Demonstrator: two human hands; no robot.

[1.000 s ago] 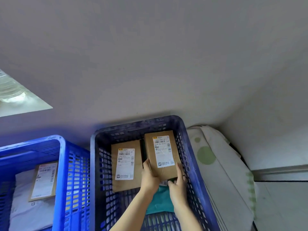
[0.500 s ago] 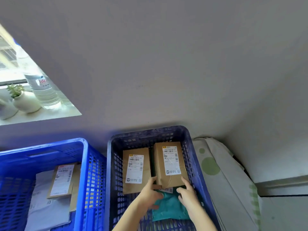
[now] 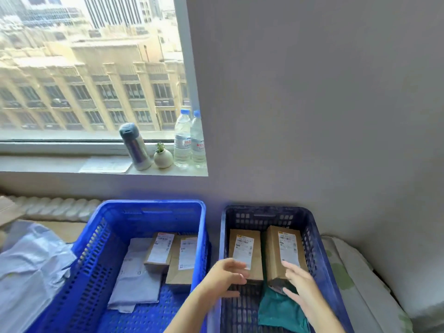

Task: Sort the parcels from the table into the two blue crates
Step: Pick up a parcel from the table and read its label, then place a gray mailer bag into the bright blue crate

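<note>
From the head view we look down on two blue crates set side by side below a window. In the darker crate (image 3: 264,210) on the right, two brown parcels lie along its far wall: the left parcel (image 3: 245,246) flat with its label up, the right parcel (image 3: 286,251) just beside it, its near end propped on a teal bag (image 3: 278,308) in the crate's near right corner. Our left hand (image 3: 225,272) hovers at the near end of the left parcel and our right hand (image 3: 300,284) at the near end of the right one. Both grips are wide, fingers loose and holding nothing, though motion blur keeps us from telling whether the fingertips touch the cardboard. The brighter crate (image 3: 153,204) on the left holds a grey mailer (image 3: 137,272) and two more brown boxes (image 3: 159,248) along its right wall. On the windowsill (image 3: 72,164) stand a flask (image 3: 135,147), a small potted plant (image 3: 163,157) and two water bottles (image 3: 182,140).
</note>
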